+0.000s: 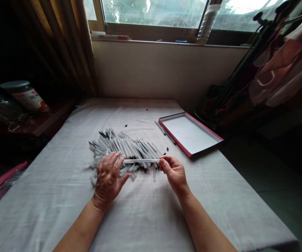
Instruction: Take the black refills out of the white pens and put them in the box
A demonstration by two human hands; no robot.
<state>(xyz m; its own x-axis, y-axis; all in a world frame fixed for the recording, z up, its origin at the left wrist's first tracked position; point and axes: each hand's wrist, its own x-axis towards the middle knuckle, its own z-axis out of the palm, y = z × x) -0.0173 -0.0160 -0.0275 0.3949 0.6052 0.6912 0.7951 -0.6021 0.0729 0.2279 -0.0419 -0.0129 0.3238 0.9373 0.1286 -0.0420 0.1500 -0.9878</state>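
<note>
My right hand (173,171) pinches one end of a translucent whitish pen barrel (142,161), which lies sideways in front of me. My left hand (109,176) is spread, palm down, over the left front of a heap of pen parts (126,145); the barrel's other end reaches its fingertips. Many clear barrels, short pale caps and some dark pieces make up the heap. What lies beneath my left palm is hidden.
Right of the heap stands a shallow red-rimmed box lid (193,134), with two thin pens (170,137) along its left side. Small black plugs (167,149) lie nearby. A pink-handled object (4,178) sits at the left table edge; jars (27,98) stand beyond it.
</note>
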